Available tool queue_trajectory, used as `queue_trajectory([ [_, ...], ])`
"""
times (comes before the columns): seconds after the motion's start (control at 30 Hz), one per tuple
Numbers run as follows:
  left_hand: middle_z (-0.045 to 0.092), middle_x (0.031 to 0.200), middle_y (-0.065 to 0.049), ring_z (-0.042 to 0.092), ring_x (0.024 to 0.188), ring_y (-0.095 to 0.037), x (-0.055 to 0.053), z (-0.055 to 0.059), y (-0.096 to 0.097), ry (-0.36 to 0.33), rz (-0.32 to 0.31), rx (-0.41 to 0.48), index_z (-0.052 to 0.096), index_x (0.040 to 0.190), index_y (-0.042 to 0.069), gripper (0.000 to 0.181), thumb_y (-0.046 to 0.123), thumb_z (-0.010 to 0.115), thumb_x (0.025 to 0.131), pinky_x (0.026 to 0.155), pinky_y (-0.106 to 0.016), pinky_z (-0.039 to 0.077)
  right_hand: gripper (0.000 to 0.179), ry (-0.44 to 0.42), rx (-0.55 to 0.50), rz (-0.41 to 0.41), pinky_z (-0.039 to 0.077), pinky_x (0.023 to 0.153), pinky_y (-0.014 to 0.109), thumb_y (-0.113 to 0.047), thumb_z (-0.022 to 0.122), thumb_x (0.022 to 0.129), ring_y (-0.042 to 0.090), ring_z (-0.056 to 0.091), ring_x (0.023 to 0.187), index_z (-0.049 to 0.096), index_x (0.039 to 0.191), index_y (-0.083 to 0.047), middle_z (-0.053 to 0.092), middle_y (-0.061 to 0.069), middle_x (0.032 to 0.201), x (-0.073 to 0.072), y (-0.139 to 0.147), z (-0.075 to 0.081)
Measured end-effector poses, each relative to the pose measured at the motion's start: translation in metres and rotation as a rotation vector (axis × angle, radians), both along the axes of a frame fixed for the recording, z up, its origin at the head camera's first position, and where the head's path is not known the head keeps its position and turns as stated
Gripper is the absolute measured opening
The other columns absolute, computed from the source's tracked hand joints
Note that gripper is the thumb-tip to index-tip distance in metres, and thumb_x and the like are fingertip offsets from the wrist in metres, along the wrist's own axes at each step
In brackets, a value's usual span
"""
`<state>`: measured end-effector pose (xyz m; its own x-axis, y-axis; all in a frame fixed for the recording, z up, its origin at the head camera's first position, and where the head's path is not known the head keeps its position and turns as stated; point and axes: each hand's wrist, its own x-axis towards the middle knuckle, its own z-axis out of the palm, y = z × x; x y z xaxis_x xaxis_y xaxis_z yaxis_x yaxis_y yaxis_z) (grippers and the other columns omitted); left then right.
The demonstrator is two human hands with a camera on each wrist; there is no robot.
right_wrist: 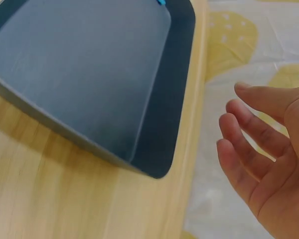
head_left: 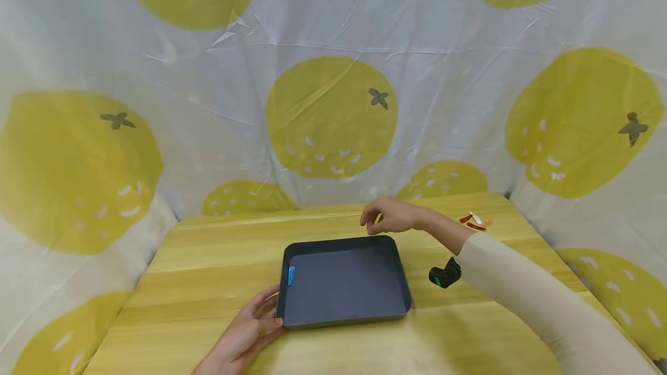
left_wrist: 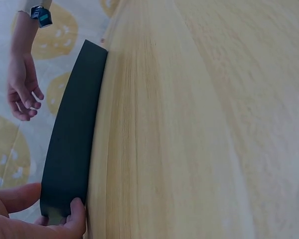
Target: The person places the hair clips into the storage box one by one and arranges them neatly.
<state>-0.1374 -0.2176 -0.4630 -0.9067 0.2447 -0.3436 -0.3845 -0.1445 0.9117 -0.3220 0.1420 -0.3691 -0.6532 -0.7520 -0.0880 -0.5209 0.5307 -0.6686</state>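
A dark grey rectangular baking tray (head_left: 344,282) lies on the wooden table, its left side in my left hand (head_left: 247,328). That hand grips the near left corner, the thumb at the rim and the fingers along the outer wall. In the left wrist view, thumb and fingers of the left hand (left_wrist: 45,229) pinch the end of the tray wall (left_wrist: 72,134). Inside the tray, against its left wall, lies a small blue elongated piece (head_left: 291,276) like a hair clip. Above the far rim hovers my right hand (head_left: 393,214), holding nothing, its fingers loosely bent and apart in the right wrist view.
Several small red, white and orange elongated pieces (head_left: 474,221) lie at the table's far right, beyond the right forearm. A black device (head_left: 445,274) shows under the right wrist. Behind the wooden table (head_left: 208,271) hangs a white sheet (head_left: 224,114) printed with yellow fruit.
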Motion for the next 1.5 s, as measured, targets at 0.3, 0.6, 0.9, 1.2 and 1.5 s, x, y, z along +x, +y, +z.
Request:
queue_trajectory([
  [0.3,0.009,0.165,-0.033,0.016,0.151,-0.048,0.003,-0.001,-0.001,-0.009,0.007,0.017,0.014,0.163,0.001,0.084,-0.016,0.056,0.092,0.116,-0.064,0.026,0.021,-0.036,0.021,-0.067,0.054,0.087,0.037,-0.010,0.066,0.102,0.020,0.063,0.104,0.068,0.122,-0.007,0.066,0.000,0.106,0.000,0.020,0.002],
  [0.6,0.010,0.165,-0.031,0.015,0.151,-0.049,0.001,-0.003,0.003,-0.029,0.027,0.011,0.018,0.163,0.003,0.081,-0.016,0.055,0.093,0.116,-0.063,0.026,0.024,-0.080,0.009,-0.145,0.056,0.086,0.043,-0.009,0.066,0.102,0.027,0.066,0.104,0.067,0.125,-0.003,0.065,0.006,0.108,0.003,0.055,0.006],
  [0.9,0.012,0.165,-0.030,0.016,0.151,-0.048,0.002,-0.003,0.003,-0.023,0.027,0.015,0.019,0.162,0.002,0.080,-0.016,0.054,0.092,0.115,-0.060,0.030,0.024,-0.103,-0.005,-0.199,0.054,0.089,0.050,-0.007,0.064,0.102,0.031,0.067,0.105,0.064,0.125,0.000,0.065,0.010,0.109,-0.001,0.091,0.005],
  [1.2,0.013,0.165,-0.030,0.018,0.150,-0.048,0.002,0.000,0.004,-0.018,0.035,0.017,0.020,0.162,0.002,0.081,-0.017,0.054,0.092,0.116,-0.061,0.029,0.029,-0.105,-0.011,-0.296,0.055,0.087,0.048,-0.009,0.063,0.103,0.035,0.064,0.105,0.061,0.129,0.004,0.065,0.017,0.116,0.000,0.129,0.002],
  [1.5,0.015,0.165,-0.030,0.019,0.150,-0.048,0.001,0.000,0.005,-0.030,0.047,0.002,0.022,0.162,0.003,0.080,-0.017,0.054,0.092,0.115,-0.061,0.029,0.035,-0.170,-0.021,-0.375,0.057,0.087,0.045,-0.012,0.065,0.103,0.032,0.065,0.107,0.059,0.132,0.005,0.062,0.020,0.124,-0.003,0.168,-0.006],
])
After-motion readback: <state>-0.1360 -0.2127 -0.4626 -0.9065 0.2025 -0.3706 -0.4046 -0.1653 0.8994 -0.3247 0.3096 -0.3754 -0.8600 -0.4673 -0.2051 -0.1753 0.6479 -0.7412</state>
